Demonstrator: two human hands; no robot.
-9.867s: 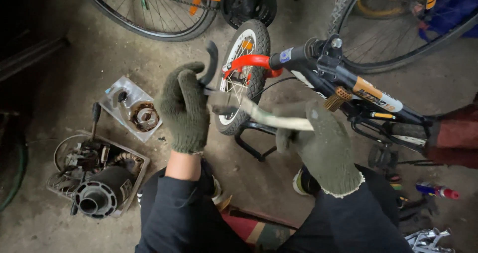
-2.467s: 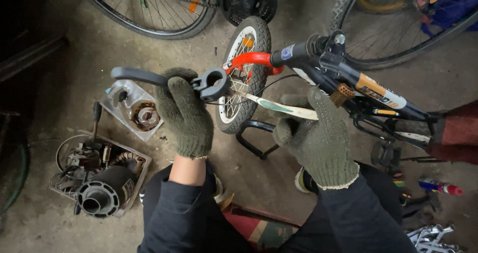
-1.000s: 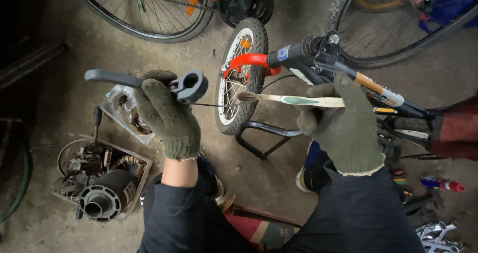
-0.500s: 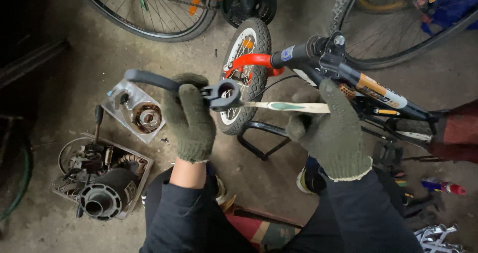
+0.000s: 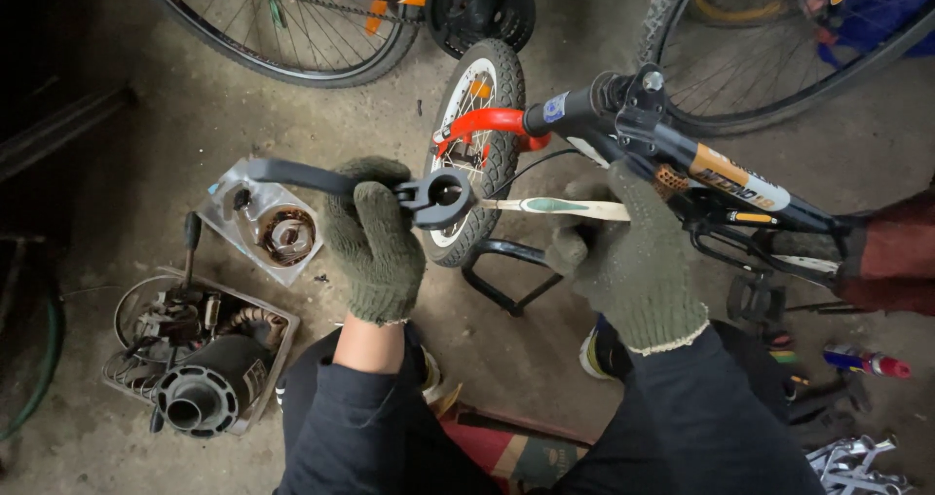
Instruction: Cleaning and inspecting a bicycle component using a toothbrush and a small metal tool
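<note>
Left gloved hand (image 5: 375,247) clenched on black brake lever with round clamp (image 5: 440,197) | right gloved hand (image 5: 633,261) gripping white-and-green toothbrush (image 5: 560,207), tip at clamp's rim | small bicycle wheel (image 5: 479,144) close behind.

Left hand (image 5: 375,251) grips brake lever (image 5: 390,188); right hand (image 5: 633,261) pokes toothbrush (image 5: 560,207) into clamp.

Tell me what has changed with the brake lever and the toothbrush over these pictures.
The left hand turned the black brake lever from upright to level, clamp ring toward the toothbrush. The right hand swung the toothbrush level, its head at the ring. Both grips, the small bicycle and floor parts stayed.
</note>
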